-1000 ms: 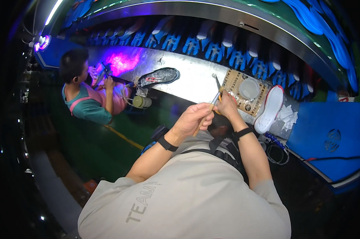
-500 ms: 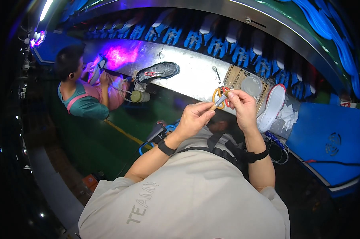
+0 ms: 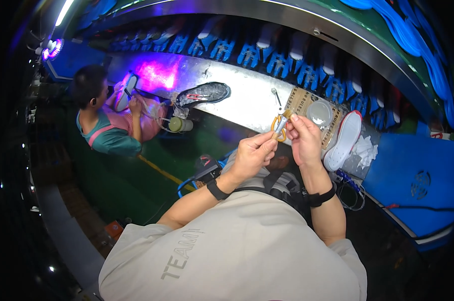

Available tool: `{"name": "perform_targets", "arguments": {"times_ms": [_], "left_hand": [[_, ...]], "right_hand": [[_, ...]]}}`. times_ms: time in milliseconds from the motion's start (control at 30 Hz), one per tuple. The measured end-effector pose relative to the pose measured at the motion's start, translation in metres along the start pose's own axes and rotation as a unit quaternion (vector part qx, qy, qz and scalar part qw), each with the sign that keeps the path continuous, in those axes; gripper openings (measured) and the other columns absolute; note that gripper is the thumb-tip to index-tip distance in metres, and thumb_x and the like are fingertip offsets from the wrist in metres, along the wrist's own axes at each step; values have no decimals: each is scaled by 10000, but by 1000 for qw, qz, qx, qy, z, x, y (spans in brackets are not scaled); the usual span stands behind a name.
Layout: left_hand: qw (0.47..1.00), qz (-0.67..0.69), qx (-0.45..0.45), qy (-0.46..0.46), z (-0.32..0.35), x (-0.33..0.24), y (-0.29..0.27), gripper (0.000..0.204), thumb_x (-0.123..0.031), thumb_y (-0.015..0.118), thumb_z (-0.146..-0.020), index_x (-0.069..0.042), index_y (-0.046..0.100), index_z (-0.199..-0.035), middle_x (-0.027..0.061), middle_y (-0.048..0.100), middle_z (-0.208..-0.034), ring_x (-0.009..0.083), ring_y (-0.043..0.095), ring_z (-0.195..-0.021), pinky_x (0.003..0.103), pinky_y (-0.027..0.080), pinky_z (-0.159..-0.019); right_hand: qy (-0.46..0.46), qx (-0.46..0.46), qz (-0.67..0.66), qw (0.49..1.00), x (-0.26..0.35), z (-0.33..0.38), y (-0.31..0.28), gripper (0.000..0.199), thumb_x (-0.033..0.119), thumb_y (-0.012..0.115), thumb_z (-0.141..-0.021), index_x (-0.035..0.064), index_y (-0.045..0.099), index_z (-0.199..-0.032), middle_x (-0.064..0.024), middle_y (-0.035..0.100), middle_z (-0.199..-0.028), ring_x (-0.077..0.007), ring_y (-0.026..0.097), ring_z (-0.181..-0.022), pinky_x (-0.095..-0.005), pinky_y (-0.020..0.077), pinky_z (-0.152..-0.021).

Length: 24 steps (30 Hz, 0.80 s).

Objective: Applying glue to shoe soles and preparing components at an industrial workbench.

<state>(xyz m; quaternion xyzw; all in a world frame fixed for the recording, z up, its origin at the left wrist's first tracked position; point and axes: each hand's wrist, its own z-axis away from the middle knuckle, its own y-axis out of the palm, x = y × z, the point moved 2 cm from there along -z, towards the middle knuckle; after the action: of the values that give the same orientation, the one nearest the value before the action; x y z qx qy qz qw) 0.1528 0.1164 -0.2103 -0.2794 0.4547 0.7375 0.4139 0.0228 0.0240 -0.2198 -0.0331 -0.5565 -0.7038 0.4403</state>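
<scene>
Held between both hands over the bench's near edge is a small brush with a silvery metal band and a tan tip. My left hand pinches its lower end between thumb and fingers. At the upper end, the thumb and fingertips of my right hand close on the tan tip. Scissors with orange handles lie just behind the brush, partly covered by it. To the right of my right hand rests a white shoe sole with a red rim.
A clear round dish sits on printed brown cardboard. White crumpled paper lies beside the sole. Further left are a dark shoe and a seated co-worker holding a sole. Behind the bench run several blue racks.
The brush has turned steeper, its tan tip pointing up. My left hand has shifted right and slightly down, my right fingers staying at the tip. The co-worker's sole is tilted differently.
</scene>
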Motion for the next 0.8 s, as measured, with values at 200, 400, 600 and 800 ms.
{"name": "perform_targets", "arguments": {"times_ms": [200, 400, 600, 800], "left_hand": [[1000, 14, -2, -12, 0, -6, -6, 287, -143, 556, -1021, -8, 625, -1265, -4, 547, -828, 46, 429, -622, 197, 350, -493], [997, -55, -44, -37, 1, -24, -11, 252, -294, 576, -1015, -76, 702, -1019, -66, 552, -684, 19, 484, -550, 189, 408, -471], [996, 8, 94, 2, 12, -46, -19, 270, -212, 456, -1048, -38, 661, -1033, -53, 445, -613, 22, 349, -464, 206, 310, -409], [985, -66, 28, 156, 22, -49, -26, 258, -196, 475, -1039, -24, 632, -1150, -50, 453, -619, 23, 372, -471, 190, 291, -396]], "right_hand": [[-295, -22, 487, 822, 23, 0, 17, 165, 108, 670, -928, -51, 710, -907, -18, 603, -713, -81, 522, -624, -236, 406, -575], [-6, 74, 283, 956, 30, -19, 24, 295, 193, 596, -979, -50, 626, -1143, -44, 626, -825, -97, 555, -650, -253, 502, -584], [-29, 137, 328, 934, 27, -46, 24, 91, 93, 663, -932, 10, 631, -953, 1, 588, -827, -58, 498, -679, -199, 396, -608], [-47, 137, 279, 949, 5, -54, 18, 111, 105, 649, -961, 72, 564, -897, 23, 549, -814, -46, 491, -705, -194, 395, -635]]}}
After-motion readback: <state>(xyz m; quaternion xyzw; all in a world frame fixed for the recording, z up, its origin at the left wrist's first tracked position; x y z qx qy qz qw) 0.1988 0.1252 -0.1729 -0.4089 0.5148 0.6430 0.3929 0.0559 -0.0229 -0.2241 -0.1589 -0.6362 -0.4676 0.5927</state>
